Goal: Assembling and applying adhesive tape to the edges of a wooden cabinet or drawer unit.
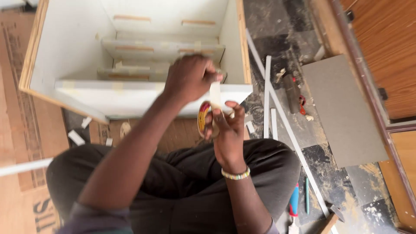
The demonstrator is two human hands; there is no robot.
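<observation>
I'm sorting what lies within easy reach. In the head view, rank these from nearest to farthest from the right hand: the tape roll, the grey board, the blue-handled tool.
1. Tape roll: held in the right hand.
2. Blue-handled tool: on the floor, beside the right knee.
3. Grey board: flat on the floor, far right, by the wooden door.

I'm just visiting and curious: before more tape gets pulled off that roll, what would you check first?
1. Tape roll held by right hand: ok.
2. Tape strip pinched by left hand: ok.
3. Strip straight, untwisted: cannot tell, blurred.
4. White cabinet lying open in front: ok.
5. Floor nearby clear: not ok; white trim strips and a screwdriver lie about.
</observation>
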